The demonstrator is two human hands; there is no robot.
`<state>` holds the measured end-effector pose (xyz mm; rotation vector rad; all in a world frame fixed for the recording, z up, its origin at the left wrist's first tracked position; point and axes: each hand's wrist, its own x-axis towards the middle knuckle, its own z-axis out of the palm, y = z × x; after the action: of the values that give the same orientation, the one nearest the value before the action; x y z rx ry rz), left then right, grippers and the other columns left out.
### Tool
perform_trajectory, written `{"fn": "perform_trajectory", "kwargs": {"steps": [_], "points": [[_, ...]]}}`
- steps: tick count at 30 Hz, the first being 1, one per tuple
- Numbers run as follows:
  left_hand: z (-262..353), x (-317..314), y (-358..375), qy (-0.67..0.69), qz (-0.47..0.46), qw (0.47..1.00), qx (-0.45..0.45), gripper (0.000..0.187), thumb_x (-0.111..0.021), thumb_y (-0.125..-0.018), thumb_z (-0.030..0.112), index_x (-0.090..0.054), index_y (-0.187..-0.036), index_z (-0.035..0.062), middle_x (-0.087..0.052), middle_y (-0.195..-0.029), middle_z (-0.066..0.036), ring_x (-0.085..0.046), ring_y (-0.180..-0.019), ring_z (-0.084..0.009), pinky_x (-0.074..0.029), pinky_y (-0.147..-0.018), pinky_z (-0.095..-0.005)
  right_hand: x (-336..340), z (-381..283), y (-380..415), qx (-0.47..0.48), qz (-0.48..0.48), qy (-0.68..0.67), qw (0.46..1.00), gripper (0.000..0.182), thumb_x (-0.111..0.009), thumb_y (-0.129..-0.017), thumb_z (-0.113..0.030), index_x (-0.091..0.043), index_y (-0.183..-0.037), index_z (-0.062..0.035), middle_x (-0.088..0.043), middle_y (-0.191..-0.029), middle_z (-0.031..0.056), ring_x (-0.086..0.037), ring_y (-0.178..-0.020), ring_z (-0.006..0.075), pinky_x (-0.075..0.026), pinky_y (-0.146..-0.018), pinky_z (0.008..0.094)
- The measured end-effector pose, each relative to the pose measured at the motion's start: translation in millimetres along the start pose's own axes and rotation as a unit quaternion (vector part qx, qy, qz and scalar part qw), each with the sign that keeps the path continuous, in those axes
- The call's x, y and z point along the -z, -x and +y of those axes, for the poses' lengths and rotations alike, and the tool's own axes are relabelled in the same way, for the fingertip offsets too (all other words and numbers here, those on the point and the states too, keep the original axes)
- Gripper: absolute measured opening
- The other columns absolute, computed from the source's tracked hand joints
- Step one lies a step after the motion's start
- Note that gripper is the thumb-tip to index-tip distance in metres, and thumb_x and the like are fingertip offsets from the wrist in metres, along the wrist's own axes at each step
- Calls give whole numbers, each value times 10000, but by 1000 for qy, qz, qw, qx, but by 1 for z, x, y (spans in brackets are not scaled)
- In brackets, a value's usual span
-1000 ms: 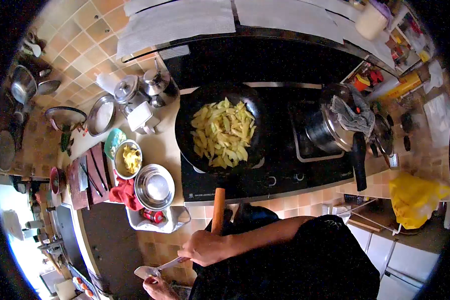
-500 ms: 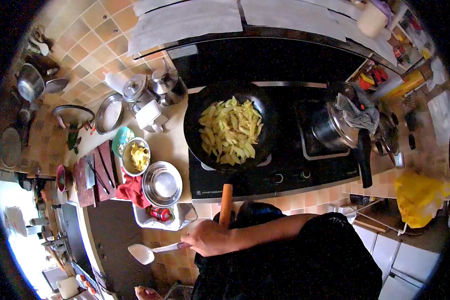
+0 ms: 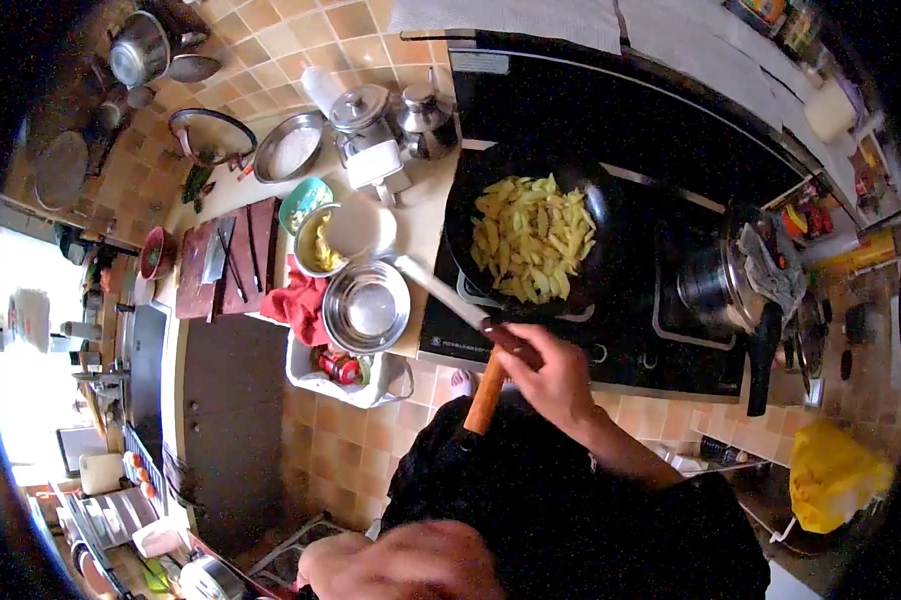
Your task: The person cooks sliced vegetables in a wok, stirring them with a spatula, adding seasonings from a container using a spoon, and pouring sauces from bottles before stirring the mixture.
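Note:
My right hand [image 3: 546, 380] is closed around the dark handle of a ladle [image 3: 361, 226]. The ladle's pale round head is over the small metal bowl of yellow pieces [image 3: 322, 250], hiding part of it; contact cannot be told. Right of it, on the black stove, sits a wok [image 3: 603, 215] full of pale yellow-green sliced vegetable [image 3: 533, 240]. Its wooden handle [image 3: 485, 395] points toward me, just below my right hand. My left hand [image 3: 406, 562] is low at the bottom edge, near my body, blurred, its fingers not clearly visible.
An empty-looking steel bowl [image 3: 368, 308] sits by a red cloth [image 3: 297, 303]. A chopping board [image 3: 229, 255] bears a knife and chopsticks. A pressure cooker [image 3: 716, 285] stands on the right burner. A white bin [image 3: 341, 385] hangs below the counter edge.
My right hand has swung up and rightward, bringing the ladle from low over the floor to the bowl of yellow pieces. My left hand has come further into view. The view has shifted.

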<state>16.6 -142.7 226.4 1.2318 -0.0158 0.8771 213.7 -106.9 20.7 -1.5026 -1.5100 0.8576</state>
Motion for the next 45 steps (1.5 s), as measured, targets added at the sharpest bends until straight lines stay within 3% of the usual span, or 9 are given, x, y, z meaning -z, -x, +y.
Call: {"fn": "perform_trajectory", "kwargs": {"steps": [3,7,13,19,22,28,36,40,45], "points": [[-13,-14,-25,-96,89,979,-156,64,-646,-872,22,-694,-834,43,-700,-800,-93,-565,-542,-141,-390,-466,-273,31,11,5,-12,66,85,994,349,-789,-816,-143,-679,-1132,-44,-723,-870,125,-708,-740,188,-539,-650,302],[-32,-9,-16,-30,74,962,-263,232,-777,-847,305,-736,-860,77,-683,-750,-41,-633,-550,-186,-457,-454,-250,87,20,9,-39,100,211,972,340,-773,-810,-161,-695,-1136,-101,-732,-960,118,-719,-778,274,-567,-692,362],[-5,0,-19,-4,116,979,-168,84,-682,-863,7,-717,-796,45,-705,-755,-106,-581,-500,-154,-353,-420,-262,179,-32,8,42,83,390,916,315,-730,-817,-75,-716,-1118,-168,-697,-930,107,-684,-800,307,-537,-688,397],[-7,7,14,80,118,987,-69,223,-755,-871,264,-738,-859,42,-739,-844,-93,-697,-733,-214,-552,-656,-260,163,-21,-1,46,22,458,887,383,-719,-822,-104,-692,-1192,-202,-652,-856,128,-654,-730,339,-519,-644,446],[-13,27,47,-26,167,986,-1,199,-605,-971,219,-604,-1028,29,-667,-953,-195,-612,-701,-184,-515,-668,-312,150,7,-7,2,54,494,868,485,-704,-835,-83,-635,-1288,-242,-690,-971,122,-677,-781,340,-537,-666,412],[-65,67,105,-79,528,798,279,160,-549,-982,90,-602,-1098,-7,-682,-1005,-117,-576,-755,-117,-472,-752,-250,149,21,1,-65,149,536,828,438,-678,-895,-168,-611,-1322,-241,-713,-964,123,-683,-751,344,-531,-640,430],[-186,108,145,-22,392,843,366,358,-545,-1024,236,-534,-1311,22,-606,-1263,-90,-615,-1084,-189,-480,-940,-312,106,16,11,-102,38,285,952,402,-712,-878,-221,-626,-1265,-151,-713,-959,163,-694,-806,368,-542,-685,431],[-194,100,121,220,367,819,382,482,-487,-1045,362,-462,-1389,25,-588,-1292,-114,-643,-1065,-244,-471,-979,-332,124,-25,35,-44,-4,305,951,420,-715,-852,-123,-631,-1261,-166,-705,-969,135,-694,-827,340,-544,-702,425],[-195,101,111,230,292,836,404,560,-432,-1050,441,-405,-1421,22,-608,-1265,-154,-672,-959,-223,-519,-897,-331,113,-7,16,0,21,452,892,445,-690,-840,-67,-634,-1258,-206,-687,-947,127,-684,-779,333,-541,-646,425]]}}
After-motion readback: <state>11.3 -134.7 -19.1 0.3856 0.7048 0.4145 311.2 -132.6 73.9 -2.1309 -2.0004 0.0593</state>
